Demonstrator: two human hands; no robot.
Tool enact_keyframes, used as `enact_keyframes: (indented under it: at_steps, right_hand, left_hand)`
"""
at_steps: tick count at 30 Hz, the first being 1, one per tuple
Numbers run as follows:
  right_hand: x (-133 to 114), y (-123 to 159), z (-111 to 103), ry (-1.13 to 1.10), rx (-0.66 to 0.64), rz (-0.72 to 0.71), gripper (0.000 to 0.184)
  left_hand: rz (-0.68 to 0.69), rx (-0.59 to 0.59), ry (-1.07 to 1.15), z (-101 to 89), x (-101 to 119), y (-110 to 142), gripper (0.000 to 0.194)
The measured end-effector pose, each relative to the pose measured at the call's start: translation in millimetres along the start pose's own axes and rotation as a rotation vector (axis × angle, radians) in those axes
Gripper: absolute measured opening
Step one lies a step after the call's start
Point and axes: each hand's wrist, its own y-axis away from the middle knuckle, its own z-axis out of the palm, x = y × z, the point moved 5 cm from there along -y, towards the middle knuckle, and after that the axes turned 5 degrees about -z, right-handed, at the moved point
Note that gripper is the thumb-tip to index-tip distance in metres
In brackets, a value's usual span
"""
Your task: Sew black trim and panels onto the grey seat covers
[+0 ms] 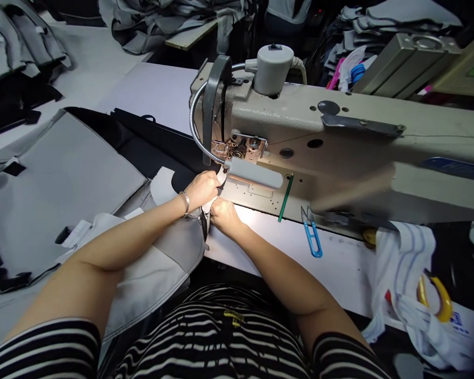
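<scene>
Just in front of the sewing machine's (284, 118) needle area, my left hand (202, 188) is closed on the edge of a grey and black fabric piece (161, 242). My right hand (224, 216) grips the same edge a little nearer to me, its fingers curled. A white strip shows between the hands and runs up to the presser foot. The large fabric piece spreads to the left over the table and hangs toward my lap. A lamp (255, 173) on a bendable metal neck lights the spot; it partly covers the needle area.
Right of my hands lie a green pencil (286, 197) and blue thread snips (312, 231). Farther right are white elastic bands (405, 279) and yellow-handled scissors (442, 297). Stacked grey fabric pieces (142, 23) lie at the back. Part of another person (288, 10) shows behind the machine.
</scene>
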Motion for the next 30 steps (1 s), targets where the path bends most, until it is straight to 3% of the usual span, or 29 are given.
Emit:
enact_keyframes:
  at_steps: [5,10,18,24,30]
  right_hand:
    - [10,-5,-5,-0.020,0.016,-0.033,0.023]
    - [20,-7,-10,-0.036,0.043,0.006,0.020]
    - [23,-4,-10,-0.055,0.029,0.027,0.015]
    - [26,-4,-11,-0.091,0.029,0.029,0.014]
    - [44,-7,-9,-0.171,0.096,0.037,0.013]
  left_hand:
    - [-0.040,0.031,0.052,-0.7,-2,-12,0.019]
    - [-0.128,0.069,-0.077,-0.1,-2,-24,0.018]
    - [-0.214,0.150,-0.052,0.3,-5,-19,0.014]
    - [-0.135,0.148,0.033,3.4,-4,-17,0.018]
    - [-0.130,0.067,-0.024,8.8,-6,-33,0.022]
